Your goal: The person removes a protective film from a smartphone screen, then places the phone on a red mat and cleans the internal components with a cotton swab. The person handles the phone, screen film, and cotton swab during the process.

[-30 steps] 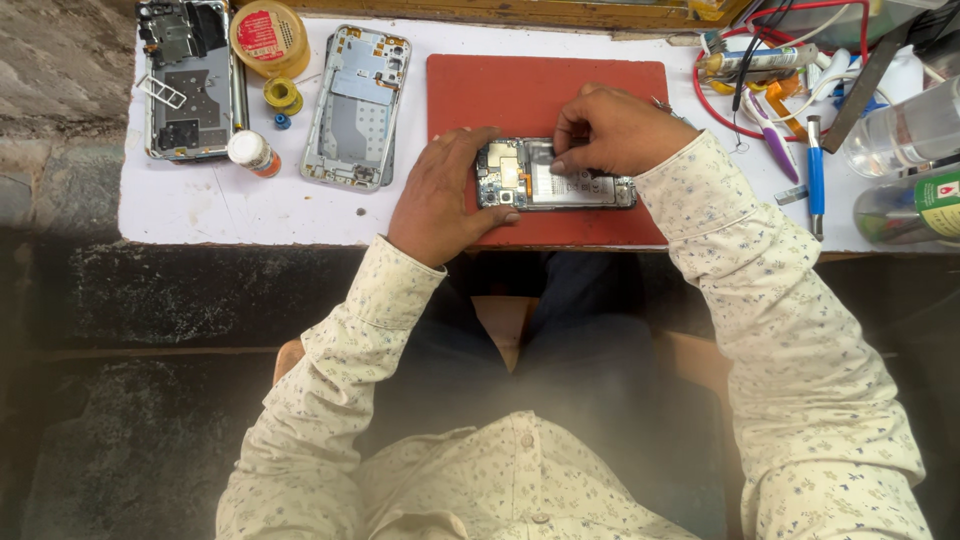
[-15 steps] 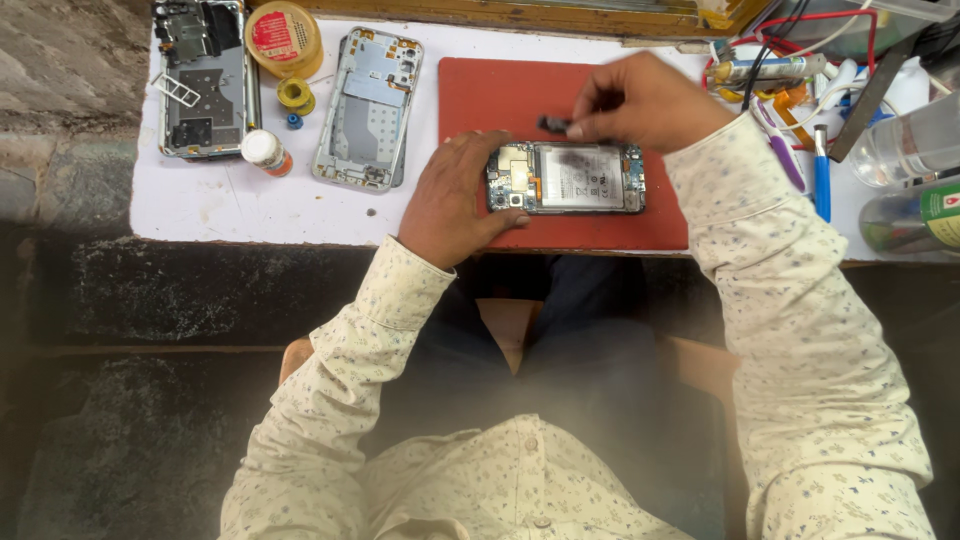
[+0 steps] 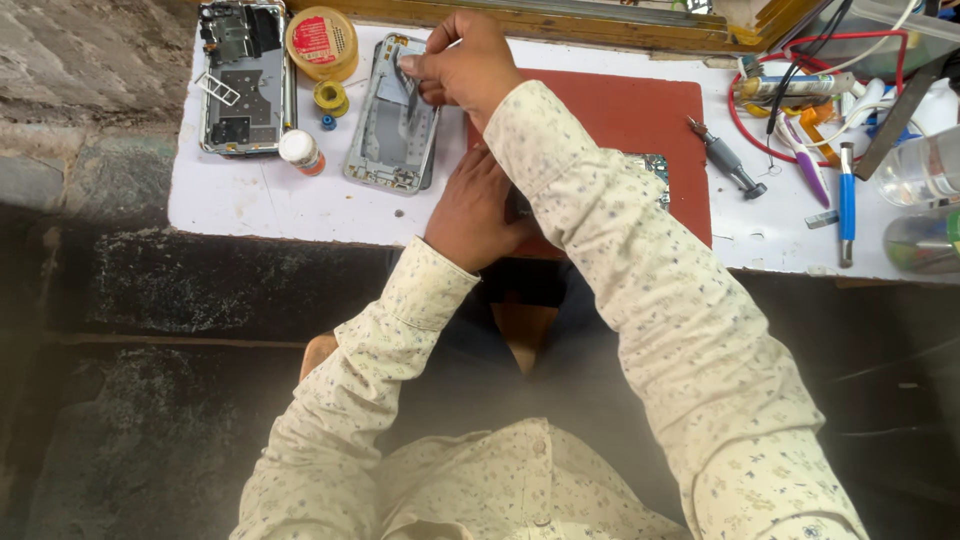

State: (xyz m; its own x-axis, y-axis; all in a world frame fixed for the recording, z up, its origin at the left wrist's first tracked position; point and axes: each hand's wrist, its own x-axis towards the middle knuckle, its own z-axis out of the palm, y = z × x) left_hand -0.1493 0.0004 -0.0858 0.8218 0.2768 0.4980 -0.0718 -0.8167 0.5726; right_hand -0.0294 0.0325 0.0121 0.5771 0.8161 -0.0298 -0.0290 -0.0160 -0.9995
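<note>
My right hand [image 3: 462, 62] reaches across to the grey phone back cover [image 3: 392, 120] at the far left of the red mat [image 3: 640, 115], fingers pinched on a thin grey strip lying over that cover. My right sleeve crosses over the opened phone [image 3: 652, 170], hiding all but a corner of its circuit board. My left hand [image 3: 478, 212] lies curled on the mat's near edge against that phone; I cannot tell whether it grips it.

Around them on the white bench [image 3: 260, 205] sit a second stripped phone frame [image 3: 243, 78], a round yellow tin [image 3: 321, 42], a small white-capped bottle [image 3: 299, 150], a screwdriver [image 3: 728, 158] and a blue tool [image 3: 847, 200].

Half a second ago my right hand was just above the phone; now it has moved left to the cover.

The mat is matte, the covers metallic and rectangular.
</note>
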